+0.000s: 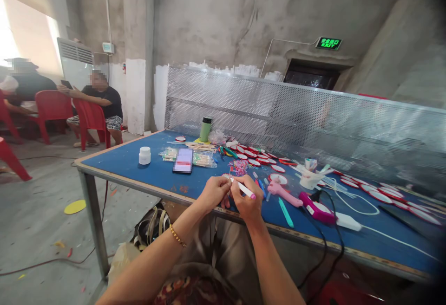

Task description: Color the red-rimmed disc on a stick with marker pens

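Note:
My right hand (249, 206) is closed round a white marker (246, 189) with a pink end, its tip side pointing toward my left fingers. My left hand (213, 192), a gold bead bracelet at its wrist, pinches something small and pale with a thin upright bit; what it is I cannot make out. Both hands meet over the table's front edge, fingertips almost touching. Just beyond them lies a pile of pink and blue small strips (239, 166). A phone (183, 160) with a lit screen rests beyond my left hand.
The blue table (121, 165) holds a white jar (144, 155), green bottle (205, 129), wooden sticks (197, 146), several red-rimmed white discs (379, 193), a pink glue gun (283, 192), teal pen (286, 212), magenta power strip (318, 207) with cables and white cup (308, 178). Behind stands a perforated metal panel (223, 100).

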Motion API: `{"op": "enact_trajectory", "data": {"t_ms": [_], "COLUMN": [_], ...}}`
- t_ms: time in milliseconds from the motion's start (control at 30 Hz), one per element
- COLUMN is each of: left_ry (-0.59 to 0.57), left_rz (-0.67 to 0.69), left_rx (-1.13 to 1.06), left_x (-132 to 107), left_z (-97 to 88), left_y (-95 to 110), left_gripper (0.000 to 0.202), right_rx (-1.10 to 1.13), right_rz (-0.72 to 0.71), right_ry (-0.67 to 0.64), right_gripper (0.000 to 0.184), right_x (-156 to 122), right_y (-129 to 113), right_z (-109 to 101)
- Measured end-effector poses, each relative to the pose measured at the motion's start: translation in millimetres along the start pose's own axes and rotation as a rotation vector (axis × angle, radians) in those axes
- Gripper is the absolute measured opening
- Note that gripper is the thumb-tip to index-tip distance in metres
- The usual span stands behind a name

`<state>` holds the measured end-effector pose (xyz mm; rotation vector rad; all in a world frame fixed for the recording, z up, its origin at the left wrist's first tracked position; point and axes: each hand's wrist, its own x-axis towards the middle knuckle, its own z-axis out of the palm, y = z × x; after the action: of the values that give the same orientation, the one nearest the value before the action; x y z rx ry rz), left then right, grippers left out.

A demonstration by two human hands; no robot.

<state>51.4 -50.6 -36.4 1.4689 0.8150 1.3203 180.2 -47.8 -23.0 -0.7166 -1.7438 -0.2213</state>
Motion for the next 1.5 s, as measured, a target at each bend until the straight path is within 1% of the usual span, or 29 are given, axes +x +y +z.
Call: {"op": "enact_trajectory", "data": {"t_ms": [133, 333, 567, 767, 967, 1133, 1367, 1500], "left_ry": [-0.002, 0.003, 0.005, 0.014, 0.007, 0.006, 0.002, -0.002], "left_rz": [0.001, 0.007, 0.006, 0.011, 0.011, 0.01, 0.006, 0.008], "left_rx": [-0.005, -0.001, -0.005, -0.001, 0.008, 0.013, 0.004, 0.008], "left_x": [-1.0, 0.5, 0.0, 0.5, 0.3, 0.8, 1.6, 1.3], "left_z": [0.2, 0.3, 0.0, 0.5, 0.9, 0.4, -0.4, -0.1], "left_y": [2.2, -0.2, -0.6, -1.6, -0.5, -0.7, -2.2, -2.0], "left_gripper": [0.039, 0.036, 0.035, 0.034, 0.037, 0.033, 0.032, 0.031], "right_rx": [-0.005, 0.007, -0.003, 0.018, 0.0, 0.01, -0.003, 0.015], "right_rz": [0.031, -0.013, 0.011, -0.015, -0.009, -0.002, 0.003, 0.006], "right_ry": [0.048, -0.005, 0.054, -0.015, 0.042, 0.016, 0.067, 0.045], "right_gripper": [0.015, 0.013, 0.014, 0.012, 0.012, 0.011, 0.012, 0.011], "right_x": [1.0, 1.0, 1.2, 0.2, 0.2, 1.4, 2.2, 1.0], "right_y": [-0.9, -2.3, -1.4, -1.0, -0.2, -1.0, -0.1, -0.7], "right_z": [-1.1, 0.6, 0.0, 1.7, 0.6, 1.6, 1.6, 1.0]}}
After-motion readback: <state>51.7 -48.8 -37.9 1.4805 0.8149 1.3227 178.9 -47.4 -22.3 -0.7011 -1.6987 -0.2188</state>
